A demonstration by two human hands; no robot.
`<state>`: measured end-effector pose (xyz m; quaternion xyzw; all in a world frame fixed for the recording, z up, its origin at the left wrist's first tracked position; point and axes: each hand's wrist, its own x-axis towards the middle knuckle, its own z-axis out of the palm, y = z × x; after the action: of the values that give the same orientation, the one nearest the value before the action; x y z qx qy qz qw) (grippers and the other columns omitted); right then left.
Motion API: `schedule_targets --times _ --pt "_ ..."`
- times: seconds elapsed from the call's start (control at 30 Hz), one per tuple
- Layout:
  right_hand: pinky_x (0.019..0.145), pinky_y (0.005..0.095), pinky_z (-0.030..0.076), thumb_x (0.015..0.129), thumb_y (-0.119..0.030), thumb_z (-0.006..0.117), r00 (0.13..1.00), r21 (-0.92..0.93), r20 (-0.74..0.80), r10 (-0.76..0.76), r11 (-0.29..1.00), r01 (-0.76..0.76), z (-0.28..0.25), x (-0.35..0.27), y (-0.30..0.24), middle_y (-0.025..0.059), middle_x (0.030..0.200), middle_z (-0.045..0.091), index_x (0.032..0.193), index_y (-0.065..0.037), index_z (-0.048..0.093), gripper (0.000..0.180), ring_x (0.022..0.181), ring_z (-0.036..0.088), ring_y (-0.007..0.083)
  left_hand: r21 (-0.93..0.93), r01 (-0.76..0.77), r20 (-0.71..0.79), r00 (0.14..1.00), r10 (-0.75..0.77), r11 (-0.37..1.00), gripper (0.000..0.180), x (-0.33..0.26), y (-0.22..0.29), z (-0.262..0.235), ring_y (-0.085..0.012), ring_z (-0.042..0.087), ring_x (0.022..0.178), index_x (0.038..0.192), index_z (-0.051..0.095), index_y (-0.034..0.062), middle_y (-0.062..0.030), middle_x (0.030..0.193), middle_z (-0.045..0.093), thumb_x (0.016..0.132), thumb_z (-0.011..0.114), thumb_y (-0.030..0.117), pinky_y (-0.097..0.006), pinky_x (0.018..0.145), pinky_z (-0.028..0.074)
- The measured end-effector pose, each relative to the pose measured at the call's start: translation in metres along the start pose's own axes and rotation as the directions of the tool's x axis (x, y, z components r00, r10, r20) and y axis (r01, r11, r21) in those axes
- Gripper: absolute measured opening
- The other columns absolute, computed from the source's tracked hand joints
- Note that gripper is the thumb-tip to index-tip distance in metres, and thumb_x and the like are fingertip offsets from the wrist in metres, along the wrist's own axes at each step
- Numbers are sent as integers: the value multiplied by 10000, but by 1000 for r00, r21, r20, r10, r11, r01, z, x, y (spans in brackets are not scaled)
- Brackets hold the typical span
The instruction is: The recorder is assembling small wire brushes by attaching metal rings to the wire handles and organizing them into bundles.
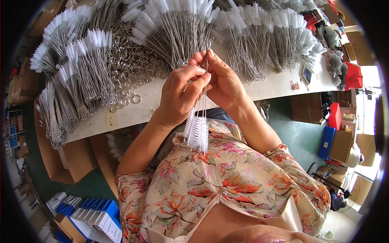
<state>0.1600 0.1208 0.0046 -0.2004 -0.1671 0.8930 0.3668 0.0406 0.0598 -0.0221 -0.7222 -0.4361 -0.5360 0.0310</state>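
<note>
My left hand [180,91] is closed, pinching the thin wire stems of a few tube brushes [197,133]. Their white bristle ends hang down in front of my floral shirt. Higher up, my right hand [225,81] has its thumb and fingertips closed round the top of the same wires, near the loop ends. Whether a ring sits between those fingertips is too small to tell. Just beyond my hands lies a large fan of similar brushes [178,28], bristles pointing away. Left of it spreads a heap of metal split rings [135,56].
More brush bundles [89,65] cover the left of the white table [158,95], and others [263,40] lie at the right. A phone-like object [306,75] rests near the right edge. Below the table stand an open cardboard box [77,158] and blue-and-white bins [97,218].
</note>
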Motion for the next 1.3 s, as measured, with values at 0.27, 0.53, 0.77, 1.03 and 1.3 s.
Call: schedule_targets --times 0.27,0.53,0.77,1.03,1.3 --pt "560 207 401 885 -136 511 977 -962 200 80 204 180 15 -9 -21 -7 711 581 917 -34 633 163 621 502 58 -401 212 101 977 -187 892 963 40 -22 -75 -279 386 1198 1359 244 37 -162 1366 282 628 801 324 -387 948 364" --pt "594 217 434 880 -157 547 947 -925 251 202 338 173 36 -17 -8 17 710 585 894 17 606 185 656 521 74 -423 459 337 880 -335 781 197 9 -9 -83 -173 512 932 835 591 21 -102 1030 542 753 689 171 -324 858 416" --pt "538 238 427 865 -150 553 956 -998 28 292 59 11 6 -38 -27 37 700 595 879 -15 615 149 606 554 105 -99 204 22 979 -202 974 268 -16 6 -63 -187 546 729 877 596 50 -54 793 583 720 713 234 -301 607 454" --pt "663 335 499 740 -42 611 975 -726 223 15 -664 177 -70 -65 -54 49 894 630 912 -89 639 180 771 625 228 563 459 131 772 -622 688 183 -87 11 -81 -167 552 633 799 561 16 -73 821 581 795 651 175 -282 571 444" --pt "570 346 495 759 -109 634 786 -756 617 26 -258 602 10 -8 46 30 853 610 799 -91 643 44 662 614 221 -433 722 53 618 -785 539 56 -34 17 -91 -82 589 761 785 553 -8 -116 991 612 810 599 -26 -211 675 505"
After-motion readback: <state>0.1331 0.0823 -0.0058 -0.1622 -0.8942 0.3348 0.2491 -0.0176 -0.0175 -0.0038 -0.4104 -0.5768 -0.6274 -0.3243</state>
